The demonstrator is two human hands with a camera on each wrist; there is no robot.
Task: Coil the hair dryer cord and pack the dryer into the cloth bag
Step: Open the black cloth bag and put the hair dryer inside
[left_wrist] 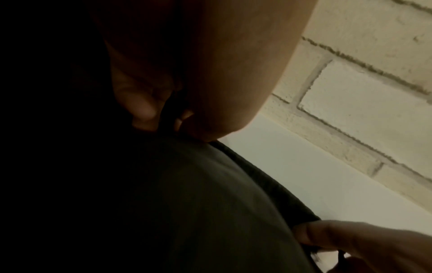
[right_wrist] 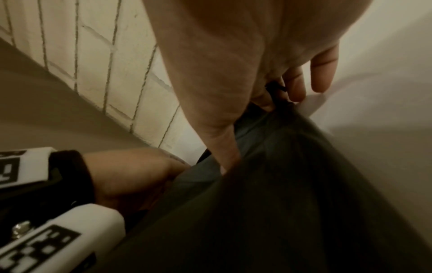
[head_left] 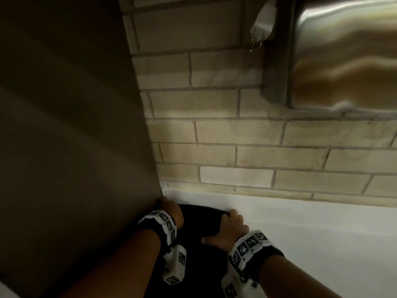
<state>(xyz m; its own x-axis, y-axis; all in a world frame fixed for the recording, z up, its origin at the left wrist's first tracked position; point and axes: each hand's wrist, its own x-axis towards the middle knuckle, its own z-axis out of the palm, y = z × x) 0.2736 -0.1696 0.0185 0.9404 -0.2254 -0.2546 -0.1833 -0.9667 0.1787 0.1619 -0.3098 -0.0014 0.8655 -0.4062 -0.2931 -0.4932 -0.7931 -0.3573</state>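
A dark cloth bag [head_left: 199, 235] lies on the white counter [head_left: 311, 233], against the wall. My left hand [head_left: 170, 211] grips the bag's far left edge; in the left wrist view its fingertips [left_wrist: 142, 109] pinch dark fabric or a string. My right hand [head_left: 227, 230] holds the far right edge of the bag [right_wrist: 280, 184], thumb [right_wrist: 224, 147] pressed on the cloth and fingers [right_wrist: 297, 86] curled round a dark strand. The bag [left_wrist: 187, 184] looks rounded and full. No hair dryer or cord shows in any view.
A tan brick wall [head_left: 236, 130] rises right behind the counter. A dark flat panel [head_left: 64, 125] stands close on the left. A steel dispenser [head_left: 343, 52] hangs on the wall at upper right, with paper [head_left: 264, 20] beside it.
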